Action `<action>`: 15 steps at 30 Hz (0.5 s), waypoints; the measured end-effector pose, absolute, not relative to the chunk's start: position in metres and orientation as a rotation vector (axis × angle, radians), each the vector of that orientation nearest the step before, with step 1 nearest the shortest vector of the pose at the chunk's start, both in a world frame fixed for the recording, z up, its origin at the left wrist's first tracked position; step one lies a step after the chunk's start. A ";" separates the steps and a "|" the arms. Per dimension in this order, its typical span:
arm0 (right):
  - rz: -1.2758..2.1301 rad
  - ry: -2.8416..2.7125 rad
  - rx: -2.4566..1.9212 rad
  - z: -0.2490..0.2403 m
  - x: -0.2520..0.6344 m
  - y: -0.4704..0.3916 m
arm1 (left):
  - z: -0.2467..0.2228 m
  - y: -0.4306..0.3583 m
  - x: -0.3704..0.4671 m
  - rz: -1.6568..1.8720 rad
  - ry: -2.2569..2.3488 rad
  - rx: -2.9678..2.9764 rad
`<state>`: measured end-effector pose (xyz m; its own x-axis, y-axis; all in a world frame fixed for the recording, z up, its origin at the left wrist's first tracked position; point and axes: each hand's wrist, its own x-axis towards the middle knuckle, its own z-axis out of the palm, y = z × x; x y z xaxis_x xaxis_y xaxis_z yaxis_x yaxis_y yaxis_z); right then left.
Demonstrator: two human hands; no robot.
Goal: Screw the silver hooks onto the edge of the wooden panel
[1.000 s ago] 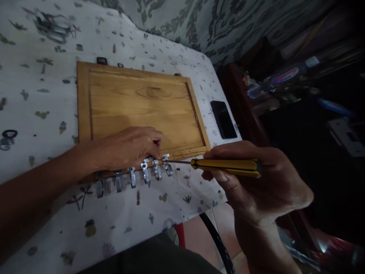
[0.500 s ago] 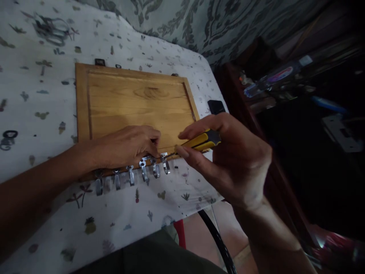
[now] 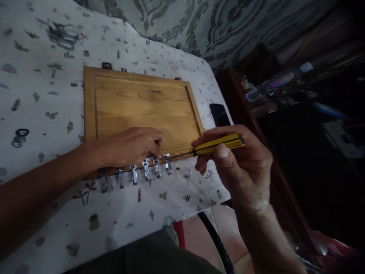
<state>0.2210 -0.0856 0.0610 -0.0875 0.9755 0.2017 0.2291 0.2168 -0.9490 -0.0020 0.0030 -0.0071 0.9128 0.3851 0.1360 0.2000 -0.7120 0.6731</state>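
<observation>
A wooden panel (image 3: 145, 106) with a raised frame lies on the table, a row of shiny metal hooks (image 3: 146, 171) along its near edge. My left hand (image 3: 131, 146) rests over that edge, fingers bent and closed, the tips against the plate of the rightmost hook (image 3: 168, 166). In my right hand (image 3: 242, 163) is a yellow and black screwdriver (image 3: 219, 144), its handle between thumb and fingers. The thin shaft slants down to the left, and its tip meets the rightmost hook's plate. Any screw there is too small to make out.
A patterned white cloth (image 3: 114, 224) covers the table. Beyond the panel's right side lies a black phone (image 3: 219, 115). Small dark metal pieces (image 3: 107, 66) sit by the far edge, and a blurred metal object (image 3: 62, 36) lies far left. A plastic bottle (image 3: 273, 85) is at right.
My right fingers have shifted back along the screwdriver, and its handle has turned and moved right, showing more yellow. My left hand stays at the hooks; the whole view has shifted slightly.
</observation>
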 end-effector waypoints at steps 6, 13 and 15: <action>0.789 -1.492 -1.218 0.055 0.217 -0.089 | -0.008 0.004 -0.003 0.409 0.361 2.419; 0.868 -1.469 -1.213 0.057 0.216 -0.094 | -0.007 0.003 -0.004 0.415 0.369 2.447; 0.901 -1.479 -1.196 0.058 0.217 -0.096 | -0.007 0.003 -0.004 0.407 0.376 2.462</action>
<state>0.2170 -0.0959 0.0577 -0.0221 0.9711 0.2376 0.2340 0.2361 -0.9431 -0.0044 0.0027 -0.0073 0.9126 0.3570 0.1990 0.1704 -0.7749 0.6086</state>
